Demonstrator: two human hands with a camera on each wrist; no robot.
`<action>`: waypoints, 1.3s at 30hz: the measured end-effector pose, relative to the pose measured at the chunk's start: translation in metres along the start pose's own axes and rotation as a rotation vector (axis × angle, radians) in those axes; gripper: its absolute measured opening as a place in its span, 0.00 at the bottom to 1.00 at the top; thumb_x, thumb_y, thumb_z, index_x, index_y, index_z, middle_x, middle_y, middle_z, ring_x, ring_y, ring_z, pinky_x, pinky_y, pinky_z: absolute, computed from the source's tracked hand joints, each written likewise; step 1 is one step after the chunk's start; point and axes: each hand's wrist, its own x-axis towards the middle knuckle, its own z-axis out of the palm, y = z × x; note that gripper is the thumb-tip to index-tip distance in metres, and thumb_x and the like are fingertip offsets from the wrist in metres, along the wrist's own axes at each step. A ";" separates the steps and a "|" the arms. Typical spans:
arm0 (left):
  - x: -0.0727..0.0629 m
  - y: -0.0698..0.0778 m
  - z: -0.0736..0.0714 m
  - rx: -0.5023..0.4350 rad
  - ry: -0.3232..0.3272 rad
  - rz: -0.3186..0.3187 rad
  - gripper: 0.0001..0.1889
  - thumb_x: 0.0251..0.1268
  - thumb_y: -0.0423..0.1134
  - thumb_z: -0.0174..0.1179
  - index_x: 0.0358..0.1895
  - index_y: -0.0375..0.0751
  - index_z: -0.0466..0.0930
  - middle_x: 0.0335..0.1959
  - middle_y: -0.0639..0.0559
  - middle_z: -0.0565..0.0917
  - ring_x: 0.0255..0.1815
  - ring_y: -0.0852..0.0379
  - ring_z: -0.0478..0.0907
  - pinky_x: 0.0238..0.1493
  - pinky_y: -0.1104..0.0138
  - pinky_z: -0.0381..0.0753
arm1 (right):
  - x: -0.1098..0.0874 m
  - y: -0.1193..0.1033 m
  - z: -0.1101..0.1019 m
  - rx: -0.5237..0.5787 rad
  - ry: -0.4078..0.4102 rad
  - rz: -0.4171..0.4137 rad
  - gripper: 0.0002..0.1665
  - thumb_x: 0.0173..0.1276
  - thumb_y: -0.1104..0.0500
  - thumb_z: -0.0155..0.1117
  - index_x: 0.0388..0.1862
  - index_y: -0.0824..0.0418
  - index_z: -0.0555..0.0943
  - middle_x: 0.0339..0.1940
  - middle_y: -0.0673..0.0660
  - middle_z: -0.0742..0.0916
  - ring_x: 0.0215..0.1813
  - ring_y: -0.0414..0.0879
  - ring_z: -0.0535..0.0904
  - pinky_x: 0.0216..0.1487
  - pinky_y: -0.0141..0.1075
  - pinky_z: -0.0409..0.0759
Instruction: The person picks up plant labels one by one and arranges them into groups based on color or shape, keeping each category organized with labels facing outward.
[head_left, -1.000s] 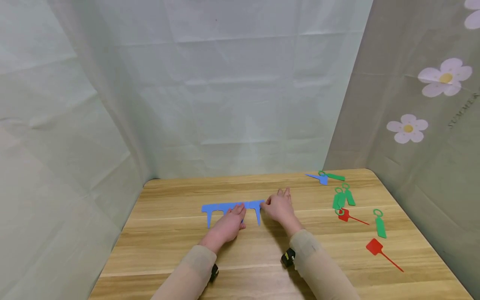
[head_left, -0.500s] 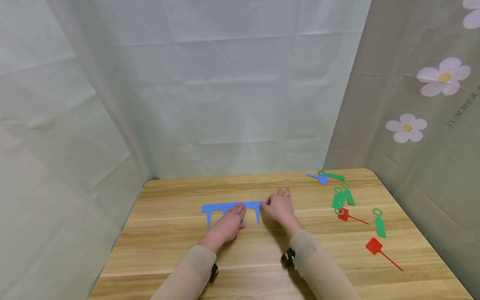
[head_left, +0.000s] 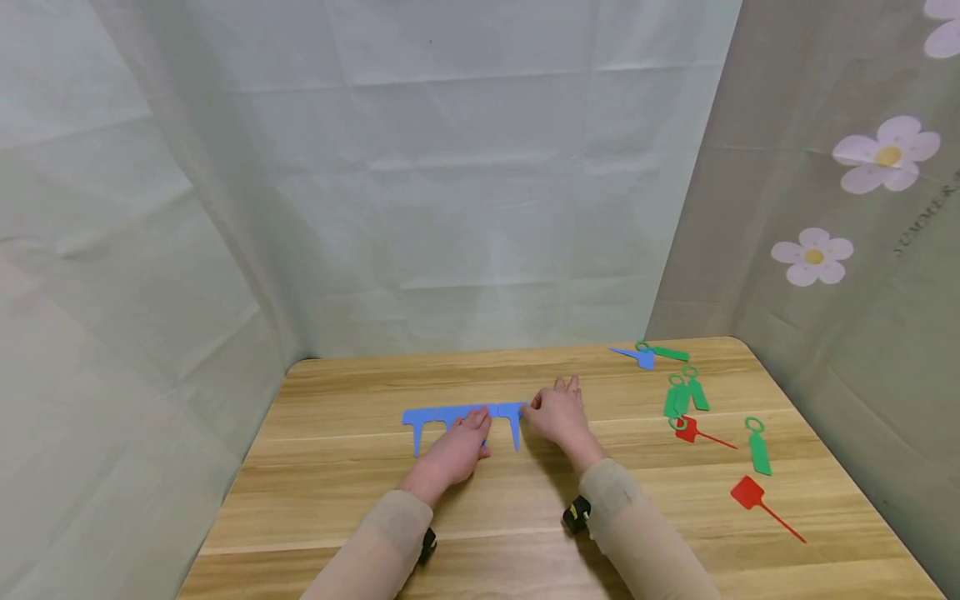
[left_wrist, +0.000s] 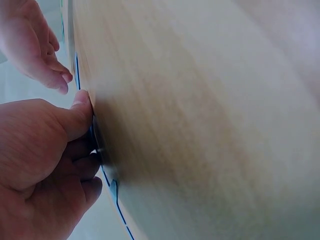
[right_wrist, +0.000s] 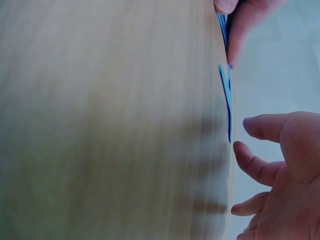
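Note:
Several flat blue T-shaped plant labels (head_left: 418, 416) lie edge to edge in a row on the wooden table, stems toward me. My left hand (head_left: 456, 448) rests over the middle of this row with its fingers extended, hiding part of it. At the row's right end, my right hand (head_left: 562, 417) has its thumb and index fingertips beside the last blue label (head_left: 513, 412). From the right wrist view, those fingertips stand a little apart with nothing between them, near the label's edge (right_wrist: 229, 120). The left wrist view has the left thumb (left_wrist: 80, 107) low at the tabletop.
Green ringed tags (head_left: 760, 452) lie scattered at the table's right. Among them are two red square-headed tags with thin stems (head_left: 747, 492). One more blue label (head_left: 645, 359) lies near the back edge, beside a green tag (head_left: 670, 354). Pale cloth hangs behind the table (head_left: 337, 517).

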 end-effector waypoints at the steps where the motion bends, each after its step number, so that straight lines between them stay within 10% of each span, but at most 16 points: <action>1: 0.000 0.000 0.000 0.001 -0.001 -0.002 0.31 0.84 0.40 0.58 0.79 0.24 0.64 0.83 0.33 0.62 0.84 0.37 0.59 0.83 0.46 0.58 | 0.000 0.000 0.000 0.002 -0.002 0.002 0.20 0.75 0.45 0.68 0.26 0.55 0.82 0.77 0.86 0.65 0.83 0.82 0.42 0.84 0.65 0.48; 39: -0.003 0.002 0.006 0.048 0.096 0.007 0.33 0.82 0.39 0.60 0.80 0.25 0.63 0.84 0.33 0.61 0.85 0.38 0.57 0.82 0.44 0.58 | -0.002 -0.002 -0.004 -0.001 0.022 -0.010 0.17 0.75 0.47 0.66 0.30 0.55 0.84 0.78 0.84 0.66 0.84 0.82 0.43 0.84 0.65 0.47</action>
